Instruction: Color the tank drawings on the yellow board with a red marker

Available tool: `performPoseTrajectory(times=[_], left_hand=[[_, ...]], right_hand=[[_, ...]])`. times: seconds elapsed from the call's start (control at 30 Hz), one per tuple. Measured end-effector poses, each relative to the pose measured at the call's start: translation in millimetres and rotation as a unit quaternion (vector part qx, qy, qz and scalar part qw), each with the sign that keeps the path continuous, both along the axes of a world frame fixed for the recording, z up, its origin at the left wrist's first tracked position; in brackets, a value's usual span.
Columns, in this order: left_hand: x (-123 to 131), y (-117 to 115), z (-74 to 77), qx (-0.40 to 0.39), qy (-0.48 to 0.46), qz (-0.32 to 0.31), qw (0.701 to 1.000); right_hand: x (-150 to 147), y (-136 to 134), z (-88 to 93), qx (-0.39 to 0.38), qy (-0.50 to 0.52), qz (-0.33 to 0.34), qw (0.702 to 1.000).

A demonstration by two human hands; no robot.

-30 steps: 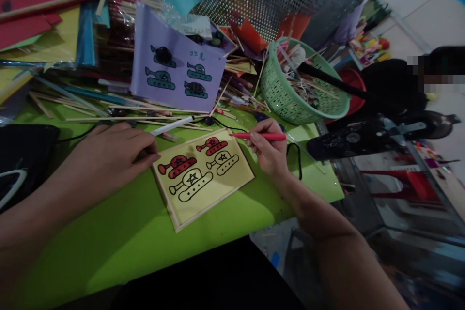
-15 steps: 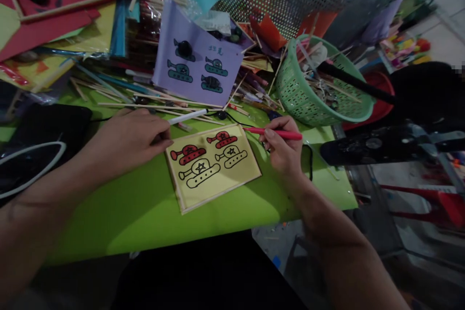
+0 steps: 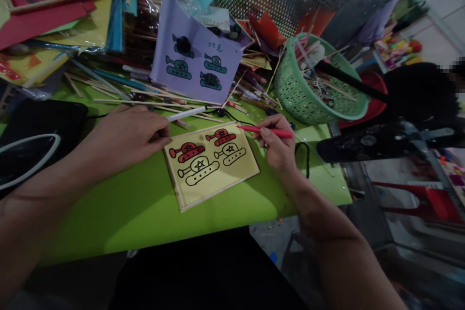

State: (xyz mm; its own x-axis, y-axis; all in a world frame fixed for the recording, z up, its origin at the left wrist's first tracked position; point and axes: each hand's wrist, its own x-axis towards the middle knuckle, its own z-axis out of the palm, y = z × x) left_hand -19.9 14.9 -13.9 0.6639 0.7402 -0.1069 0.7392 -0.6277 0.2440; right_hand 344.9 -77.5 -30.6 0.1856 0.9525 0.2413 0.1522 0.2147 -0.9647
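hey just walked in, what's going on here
A person holds a red felt-tip pen in their right hand, its tip at the upper right corner of a yellow card. The left hand is at the card's upper left corner; a white marker juts out beside it, though whether it is gripped is unclear. The two upper tank drawings are red, the two lower ones just black outlines. A purple card with green tanks stands behind.
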Motion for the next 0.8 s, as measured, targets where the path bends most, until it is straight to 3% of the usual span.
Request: performPoseTrajectory(times=[0.4, 0.7, 0.8], left_hand=[[2, 2, 0.6, -0.002, 0.003, 0.006, 1.0], [1, 3, 2.0, -0.018, -0.022, 0.001, 1.0], [0, 3, 1.2, -0.022, -0.029, 0.002, 0.999]], right_hand=[[-3, -3, 0.8, -0.063, 0.006, 0.058, 0.996], [-19, -15, 6.1, -0.085, -0.023, 0.163, 0.983], [-21, -16, 5.8, -0.084, -0.038, 0.17, 0.981]])
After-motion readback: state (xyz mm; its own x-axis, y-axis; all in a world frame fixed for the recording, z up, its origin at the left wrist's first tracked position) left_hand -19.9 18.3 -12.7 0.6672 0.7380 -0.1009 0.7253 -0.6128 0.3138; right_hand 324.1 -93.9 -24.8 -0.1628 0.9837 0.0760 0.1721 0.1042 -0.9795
